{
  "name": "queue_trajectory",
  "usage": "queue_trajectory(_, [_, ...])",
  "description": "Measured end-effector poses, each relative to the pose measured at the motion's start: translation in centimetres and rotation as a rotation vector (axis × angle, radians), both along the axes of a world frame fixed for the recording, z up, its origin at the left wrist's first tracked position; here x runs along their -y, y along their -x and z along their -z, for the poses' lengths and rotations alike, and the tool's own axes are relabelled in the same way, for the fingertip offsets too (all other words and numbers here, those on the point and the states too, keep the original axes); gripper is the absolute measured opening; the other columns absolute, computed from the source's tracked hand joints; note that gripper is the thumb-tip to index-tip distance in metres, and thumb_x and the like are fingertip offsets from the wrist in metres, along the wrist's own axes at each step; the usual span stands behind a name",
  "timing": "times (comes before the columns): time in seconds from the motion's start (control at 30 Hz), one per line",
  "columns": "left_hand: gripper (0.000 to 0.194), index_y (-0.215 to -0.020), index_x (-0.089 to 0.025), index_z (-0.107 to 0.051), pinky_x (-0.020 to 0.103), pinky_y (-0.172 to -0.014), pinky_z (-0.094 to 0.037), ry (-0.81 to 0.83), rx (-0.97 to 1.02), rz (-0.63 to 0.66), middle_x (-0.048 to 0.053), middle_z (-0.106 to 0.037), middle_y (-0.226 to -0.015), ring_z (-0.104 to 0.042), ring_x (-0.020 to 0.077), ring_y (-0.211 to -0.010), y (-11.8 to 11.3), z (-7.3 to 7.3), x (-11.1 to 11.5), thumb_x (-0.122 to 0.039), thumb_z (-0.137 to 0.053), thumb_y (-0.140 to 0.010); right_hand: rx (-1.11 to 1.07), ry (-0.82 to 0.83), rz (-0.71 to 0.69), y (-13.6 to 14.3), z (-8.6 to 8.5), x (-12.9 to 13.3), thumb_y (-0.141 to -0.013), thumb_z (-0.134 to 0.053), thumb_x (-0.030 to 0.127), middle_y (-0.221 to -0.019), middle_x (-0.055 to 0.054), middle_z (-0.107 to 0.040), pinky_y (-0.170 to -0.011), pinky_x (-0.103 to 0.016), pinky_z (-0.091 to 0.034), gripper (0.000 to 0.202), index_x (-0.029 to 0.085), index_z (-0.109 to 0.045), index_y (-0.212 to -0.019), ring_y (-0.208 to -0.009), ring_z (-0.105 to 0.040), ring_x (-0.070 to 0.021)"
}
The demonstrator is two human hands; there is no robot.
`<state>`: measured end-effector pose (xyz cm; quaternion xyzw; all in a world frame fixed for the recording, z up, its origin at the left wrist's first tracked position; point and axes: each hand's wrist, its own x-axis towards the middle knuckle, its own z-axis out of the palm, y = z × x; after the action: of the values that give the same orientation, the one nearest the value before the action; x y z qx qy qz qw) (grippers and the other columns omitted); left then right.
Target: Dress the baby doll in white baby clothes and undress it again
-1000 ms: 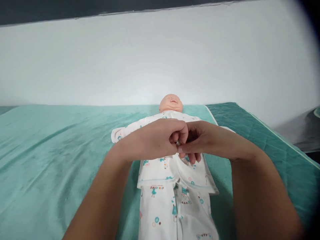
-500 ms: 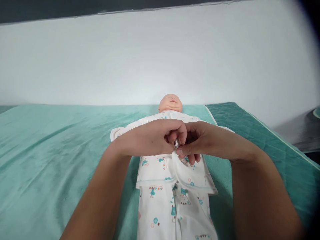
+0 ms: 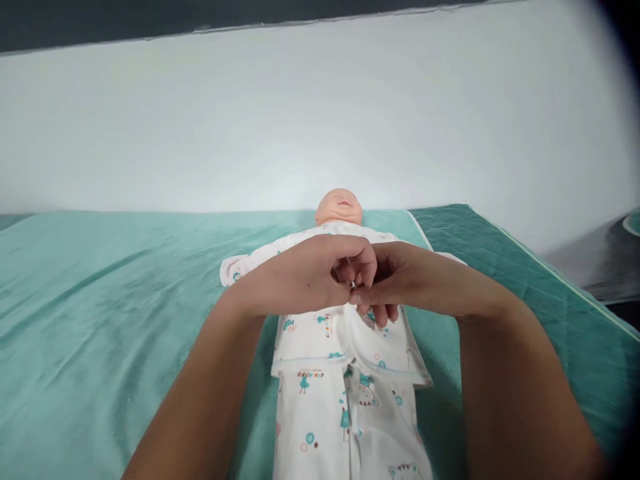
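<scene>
A baby doll lies on its back, dressed in a white printed baby shirt and matching pants. Above the doll's belly, both hands meet at the shirt's front edge. My left hand is closed, thumb and forefinger pinching the fabric around a small shiny fastener. Beside it, my right hand pinches the same edge from the right, its other fingers curled beneath. Most of the pinched cloth is hidden by the fingers.
Under the doll spreads a light green blanket, with a darker quilted green cover showing on the right. A white wall rises behind the doll's head. Part of a dark object stands at the far right.
Both hands stay at the same spot on the shirt front. The fingers have shifted slightly, and less of the white edge shows between them.
</scene>
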<state>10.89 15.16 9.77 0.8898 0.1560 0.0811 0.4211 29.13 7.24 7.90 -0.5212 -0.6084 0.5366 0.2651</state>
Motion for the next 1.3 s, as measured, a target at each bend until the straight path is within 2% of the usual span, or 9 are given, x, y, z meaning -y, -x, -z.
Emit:
queue_trajectory(0.2, [0.012,-0.082,-0.021,-0.056,0.023,-0.058,-0.041,0.071,0.070,-0.050,-0.002,-0.060,-0.076,-0.055,0.0112,-0.069,0.2,0.0,0.8,-0.010,-0.054,-0.079,-0.003,-0.009,0.020,0.1,-0.1,0.1,-0.082,-0.066,0.029,-0.076,-0.001,-0.071,-0.054,-0.024,-0.052,0.013,0.021,-0.058,-0.090,-0.064,-0.070,-0.0162])
queue_trajectory(0.3, [0.012,-0.085,-0.021,-0.057,0.023,-0.060,-0.042,0.115,0.133,-0.144,-0.001,-0.059,-0.078,-0.056,0.0114,-0.072,0.4,0.5,1.4,-0.011,-0.058,-0.078,-0.013,-0.012,0.026,0.1,0.0,0.2,-0.083,-0.065,0.028,-0.077,-0.002,-0.072,-0.053,-0.024,-0.053,0.014,0.021,-0.057,-0.093,-0.063,-0.070,-0.0162])
queue_trajectory(0.6, [0.017,-0.080,-0.019,-0.049,0.023,-0.061,-0.040,0.411,0.492,-0.385,-0.001,-0.056,-0.086,-0.054,0.0085,-0.071,1.1,5.0,2.9,-0.009,-0.063,-0.077,-0.028,-0.019,0.037,0.2,0.7,0.6,-0.087,-0.062,0.029,-0.074,-0.001,-0.071,-0.056,-0.023,-0.052,0.011,0.022,-0.053,-0.089,-0.062,-0.068,-0.0141])
queue_trajectory(0.77, [0.022,-0.079,-0.020,-0.047,0.023,-0.056,-0.035,0.475,0.557,-0.484,-0.003,-0.051,-0.079,-0.054,0.0083,-0.066,1.5,6.1,3.5,-0.010,-0.067,-0.075,-0.002,-0.012,0.049,0.6,0.6,0.5,-0.083,-0.067,0.029,-0.071,0.002,-0.069,-0.053,-0.021,-0.050,0.016,0.022,-0.054,-0.088,-0.059,-0.066,-0.0128])
queue_trajectory(0.87, [0.025,-0.078,-0.020,-0.047,0.022,-0.055,-0.033,0.511,0.594,-0.478,-0.003,-0.052,-0.076,-0.052,0.0076,-0.063,1.8,6.5,3.3,-0.011,-0.069,-0.074,0.043,-0.008,0.079,0.7,0.6,0.8,-0.080,-0.070,0.030,-0.068,0.002,-0.068,-0.049,-0.020,-0.047,0.019,0.022,-0.055,-0.088,-0.055,-0.063,-0.0120])
queue_trajectory(1.07, [0.031,-0.079,-0.020,-0.046,0.021,-0.056,-0.035,0.616,0.654,-0.367,-0.004,-0.055,-0.072,-0.051,0.0069,-0.060,2.0,7.1,2.7,-0.009,-0.074,-0.069,0.060,0.015,0.165,1.6,1.3,2.2,-0.081,-0.067,0.031,-0.064,0.002,-0.066,-0.046,-0.021,-0.045,0.017,0.022,-0.055,-0.089,-0.049,-0.059,-0.0114])
queue_trajectory(1.17, [0.031,-0.079,-0.019,-0.047,0.021,-0.056,-0.036,0.622,0.624,-0.327,-0.004,-0.056,-0.073,-0.052,0.0071,-0.060,2.1,7.0,2.5,-0.010,-0.074,-0.069,0.064,-0.038,0.233,2.2,1.8,2.8,-0.081,-0.066,0.030,-0.062,0.003,-0.063,-0.046,-0.020,-0.045,0.014,0.021,-0.057,-0.087,-0.049,-0.056,-0.0101])
queue_trajectory(1.3, [0.028,-0.080,-0.019,-0.048,0.020,-0.054,-0.035,0.581,0.566,-0.340,-0.004,-0.053,-0.072,-0.052,0.0064,-0.060,2.4,6.6,2.5,-0.014,-0.074,-0.072,0.073,-0.102,0.251,2.5,2.2,2.8,-0.080,-0.066,0.029,-0.059,0.003,-0.060,-0.043,-0.020,-0.042,0.012,0.021,-0.058,-0.082,-0.047,-0.050,-0.0092])
